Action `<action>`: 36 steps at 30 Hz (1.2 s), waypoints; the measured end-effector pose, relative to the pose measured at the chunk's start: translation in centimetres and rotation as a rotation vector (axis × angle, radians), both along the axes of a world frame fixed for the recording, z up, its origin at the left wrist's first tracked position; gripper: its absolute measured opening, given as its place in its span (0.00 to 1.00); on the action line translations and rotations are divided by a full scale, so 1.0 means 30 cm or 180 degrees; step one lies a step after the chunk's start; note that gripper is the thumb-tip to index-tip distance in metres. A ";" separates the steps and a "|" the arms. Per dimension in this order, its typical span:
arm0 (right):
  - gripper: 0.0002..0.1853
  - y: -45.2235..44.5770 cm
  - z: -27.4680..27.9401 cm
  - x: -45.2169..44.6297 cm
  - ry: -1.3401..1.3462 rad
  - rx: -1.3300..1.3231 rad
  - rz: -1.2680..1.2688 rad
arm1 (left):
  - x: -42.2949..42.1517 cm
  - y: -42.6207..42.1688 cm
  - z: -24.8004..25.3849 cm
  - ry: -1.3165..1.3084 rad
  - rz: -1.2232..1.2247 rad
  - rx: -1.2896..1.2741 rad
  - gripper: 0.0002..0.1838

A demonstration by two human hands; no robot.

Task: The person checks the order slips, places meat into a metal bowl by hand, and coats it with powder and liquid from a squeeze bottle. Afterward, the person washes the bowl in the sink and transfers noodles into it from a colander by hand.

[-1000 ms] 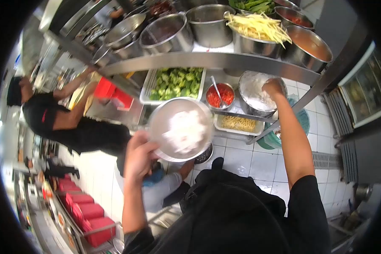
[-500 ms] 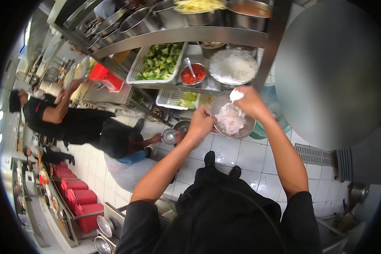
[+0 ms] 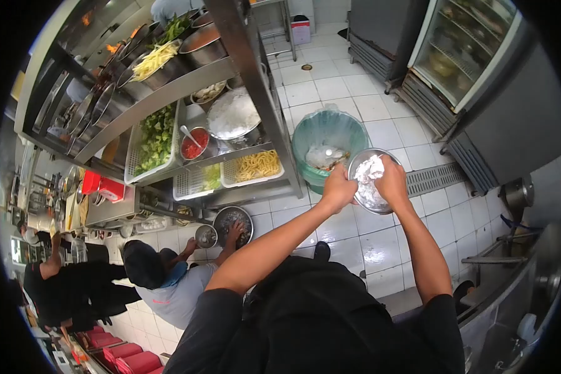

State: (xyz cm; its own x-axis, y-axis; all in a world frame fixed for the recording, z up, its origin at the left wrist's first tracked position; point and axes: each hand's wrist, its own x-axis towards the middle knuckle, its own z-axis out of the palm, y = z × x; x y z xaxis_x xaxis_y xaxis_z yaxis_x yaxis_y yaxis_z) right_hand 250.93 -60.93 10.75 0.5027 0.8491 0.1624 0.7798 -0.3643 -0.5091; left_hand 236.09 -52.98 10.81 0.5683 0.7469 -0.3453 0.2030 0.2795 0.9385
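Note:
A round metal bowl (image 3: 359, 158) is held out in front of me, beside the green bin. My left hand (image 3: 340, 189) grips its left rim, fingers wrapped round the edge. Inside the bowl lies a white, powdery clump (image 3: 369, 168), with more whitish material below it. At the bowl's right side, my right hand (image 3: 393, 182) is closed against this white material. Its fingertips are hidden, so what it holds is unclear.
A green bin (image 3: 331, 129) with a liner and scraps stands just beyond the bowl. At left is a metal rack (image 3: 255, 68) with broccoli, chopped red peppers and noodles. A crouching person (image 3: 168, 293) works over a large bowl (image 3: 246, 215). A glass-door fridge (image 3: 467, 47) stands at upper right.
My view has turned right, toward the bin and fridge. Both hands and the bowl have moved away from the rack. My right hand has come down from above the bowl into its right side.

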 end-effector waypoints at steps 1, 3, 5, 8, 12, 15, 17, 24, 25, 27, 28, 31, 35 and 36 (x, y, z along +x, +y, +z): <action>0.27 -0.037 0.018 0.008 0.0064 0.0066 -0.0017 | 0.023 -0.022 0.010 -0.0010 -0.0053 0.0045 0.13; 0.30 -0.100 0.063 -0.021 -0.0208 -0.0361 -0.0045 | 0.069 -0.053 0.015 0.0082 -0.0122 0.0261 0.11; 0.32 -0.152 0.123 -0.074 -0.0418 -0.0603 -0.0052 | 0.110 -0.078 -0.013 0.0128 -0.0205 0.0573 0.09; 0.33 -0.191 -0.099 0.058 -0.0466 0.0240 0.0359 | 0.094 -0.127 -0.104 0.0350 -0.0634 0.0807 0.14; 0.21 -0.174 -0.075 0.044 0.0781 -0.0278 -0.0308 | 0.068 -0.148 -0.232 0.0406 -0.0735 0.0859 0.18; 0.24 -0.170 -0.022 -0.014 0.0117 -0.1126 0.0635 | 0.037 -0.118 -0.155 0.0616 -0.0654 0.0363 0.14; 0.22 -0.163 -0.047 0.029 0.0017 -0.0164 0.0691 | -0.018 -0.095 -0.077 0.0423 -0.0448 0.0275 0.13; 0.11 -0.094 0.158 -0.026 -0.0409 0.0016 0.0435 | -0.180 0.028 0.115 -0.0302 -0.0304 0.0005 0.11; 0.11 -0.077 0.172 -0.039 -0.0750 -0.0110 0.0527 | -0.198 0.033 0.140 -0.0307 -0.0234 0.0038 0.11; 0.11 -0.059 0.259 -0.092 -0.2032 0.0624 0.0662 | -0.228 0.051 0.206 -0.0299 -0.0114 0.0136 0.11; 0.11 -0.049 0.295 -0.119 -0.2648 0.1025 0.0689 | -0.261 0.060 0.257 -0.0250 -0.0108 0.0068 0.12; 0.35 0.061 0.148 0.036 -0.1051 -0.0476 0.0192 | -0.320 0.130 0.297 -0.0387 -0.0136 0.0071 0.13; 0.22 0.064 0.300 0.033 0.2334 -0.0549 0.0832 | -0.424 0.219 0.377 -0.0640 -0.0470 0.0088 0.16; 0.20 0.075 0.315 0.017 0.1400 -0.0851 0.0820 | -0.453 0.240 0.408 -0.0557 -0.0681 0.0245 0.19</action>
State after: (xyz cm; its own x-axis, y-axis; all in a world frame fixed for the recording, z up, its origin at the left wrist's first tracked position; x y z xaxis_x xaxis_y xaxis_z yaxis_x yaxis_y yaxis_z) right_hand 251.44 -58.69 20.19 0.2460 0.9358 -0.2524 0.5961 -0.3514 -0.7219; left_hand 222.49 -45.79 23.07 0.7618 0.6237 -0.1750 0.0826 0.1744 0.9812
